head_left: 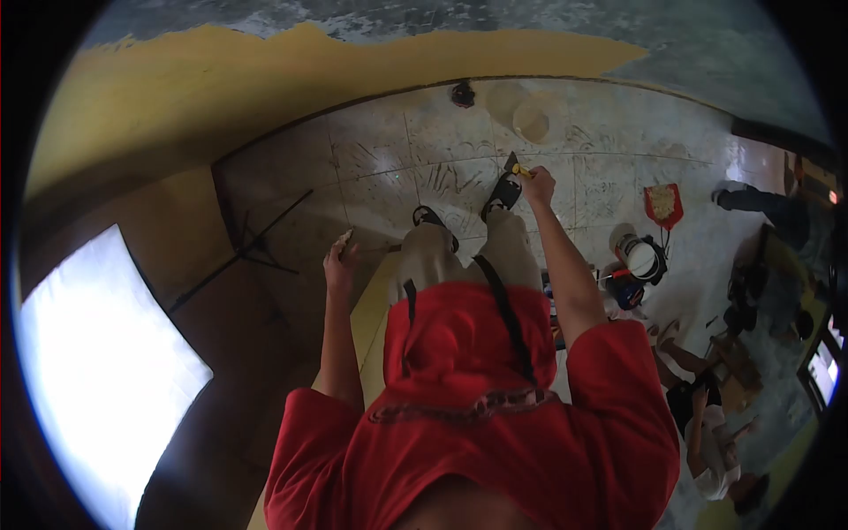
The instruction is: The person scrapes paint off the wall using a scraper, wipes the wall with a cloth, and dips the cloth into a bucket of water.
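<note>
My right hand is closed around the yellow handle of a putty knife. Its dark, flat blade points away from me, above my right sandal. Out to the left, my left hand has its fingers closed on a small pale, rough-looking piece; I cannot make out what it is. Both hands are apart from the wall, which is yellow low down and grey above a ragged edge.
A bright light panel and a dark tripod stand are at left. On the tiled floor are a dark object, a red dustpan holding pale debris, and a white bucket. Other people are at right.
</note>
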`<state>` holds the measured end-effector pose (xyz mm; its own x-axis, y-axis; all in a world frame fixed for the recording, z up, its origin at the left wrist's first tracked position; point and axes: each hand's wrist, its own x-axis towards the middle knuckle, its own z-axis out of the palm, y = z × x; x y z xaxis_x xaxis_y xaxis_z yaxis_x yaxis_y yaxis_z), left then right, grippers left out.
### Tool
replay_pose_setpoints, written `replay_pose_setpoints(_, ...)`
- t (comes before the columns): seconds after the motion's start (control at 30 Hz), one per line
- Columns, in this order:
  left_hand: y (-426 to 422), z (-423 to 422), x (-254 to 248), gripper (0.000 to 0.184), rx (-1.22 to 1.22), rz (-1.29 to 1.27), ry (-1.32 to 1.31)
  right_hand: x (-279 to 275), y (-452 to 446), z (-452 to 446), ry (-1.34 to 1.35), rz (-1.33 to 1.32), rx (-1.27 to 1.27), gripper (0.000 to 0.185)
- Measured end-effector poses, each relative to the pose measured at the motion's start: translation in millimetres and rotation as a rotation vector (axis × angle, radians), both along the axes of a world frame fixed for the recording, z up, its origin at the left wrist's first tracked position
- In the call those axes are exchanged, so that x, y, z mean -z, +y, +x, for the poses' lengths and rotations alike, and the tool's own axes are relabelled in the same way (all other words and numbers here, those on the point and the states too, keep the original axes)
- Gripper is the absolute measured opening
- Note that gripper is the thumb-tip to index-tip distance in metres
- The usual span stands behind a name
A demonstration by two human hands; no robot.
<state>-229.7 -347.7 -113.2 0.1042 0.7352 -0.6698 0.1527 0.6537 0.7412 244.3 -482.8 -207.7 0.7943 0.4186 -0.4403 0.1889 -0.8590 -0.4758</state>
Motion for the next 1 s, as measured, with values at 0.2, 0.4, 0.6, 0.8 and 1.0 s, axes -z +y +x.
replay_pose_setpoints(0.2,25.9,122.8,96.5,0.039,-0.118,-0.271,-0.05,157.6,37.4,-1.6,0.701,-0.024,0.547,0.026)
replay_pose_setpoints(0.4,-32.3,178.4,296.0,0.037,0.219,-0.397,-0.053,318.5,92.2,-17.9,0.67,0.052,0.234,0.029)
replay_pose_setpoints(0.6,-61.0,206.5,355.6,0.036,0.252,-0.474,-0.04,470.6,104.2,-33.5,0.305,0.157,-0.008,0.029)
replay_pose_setpoints(0.8,-52.3,198.4,378.2,0.038,0.244,-0.501,0.009,509.9,102.2,-23.2,0.193,-0.018,-0.264,0.038)
replay_pose_setpoints(1.0,-38.5,195.7,383.2,0.038,0.248,-0.51,-0.02,507.4,197.6,15.5,-0.202,-0.043,-0.631,0.063)
